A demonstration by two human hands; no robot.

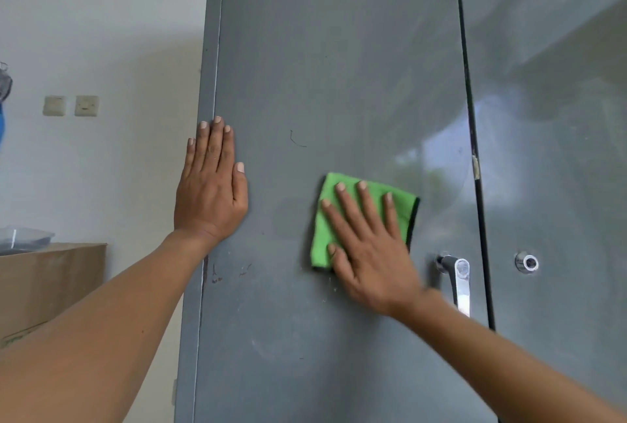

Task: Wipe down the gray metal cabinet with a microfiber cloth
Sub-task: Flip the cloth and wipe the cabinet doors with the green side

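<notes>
Right hand [368, 249] flat on cloth [363, 219], 4 fingers spread and straight, pressing it to the left door of the cabinet [339, 66], just left of the handle [458, 278]. Left hand [212, 185] open, palm braced on the door's left edge. Unwiped panel lies mostly above and left of the cloth.

Two hands [210, 192], one green cloth [325, 219], two cabinet doors [339, 66], one handle [459, 278], two wall switches [54, 106]

Pale wall [101, 32], nine to eleven o'clock. Two beige wall plates [70, 106] side by side, ten o'clock. Cardboard box [47, 283], eight o'clock; clear plastic container [23, 238] on its top. Blue item [1, 127], cut off at nine o'clock edge.
</notes>
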